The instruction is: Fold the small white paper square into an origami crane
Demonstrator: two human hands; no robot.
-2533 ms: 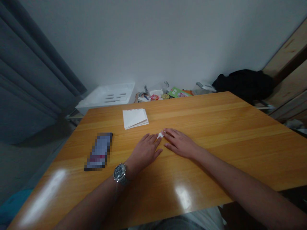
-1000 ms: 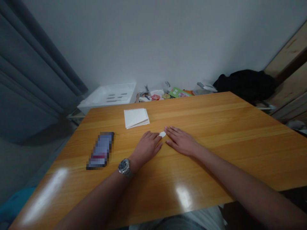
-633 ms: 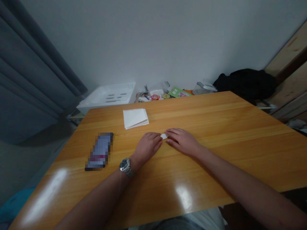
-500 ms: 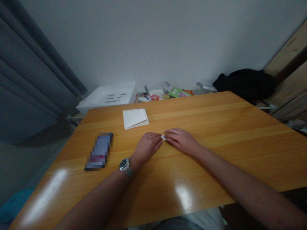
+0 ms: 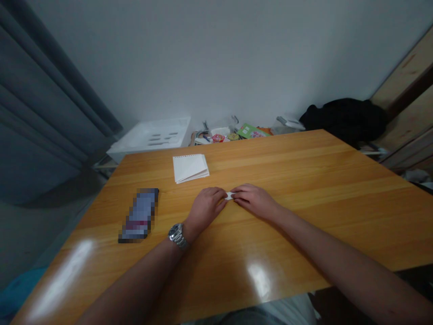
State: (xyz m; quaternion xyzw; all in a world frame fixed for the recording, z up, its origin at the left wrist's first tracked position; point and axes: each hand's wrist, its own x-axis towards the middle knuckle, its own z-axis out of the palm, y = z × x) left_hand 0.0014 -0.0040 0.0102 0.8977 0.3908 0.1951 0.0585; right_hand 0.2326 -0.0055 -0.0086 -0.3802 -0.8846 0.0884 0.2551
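A tiny folded piece of white paper [image 5: 229, 196] lies on the wooden table [image 5: 304, 180], pinched between the fingertips of both hands. My left hand [image 5: 204, 208], with a metal watch at the wrist, has its fingers curled and closed on the paper's left side. My right hand [image 5: 255, 201] has its fingers curled and closed on the right side. Most of the paper is hidden under the fingers.
A white notepad [image 5: 190, 167] lies farther back on the table. A dark phone [image 5: 139, 215] rests to the left. Behind the table stand a white bin [image 5: 150, 135], small clutter [image 5: 233, 132] and a black bag [image 5: 345, 118]. A grey curtain hangs at left.
Both hands went from lying flat with fingers stretched to curled, pinching the small paper. They drew slightly toward me.
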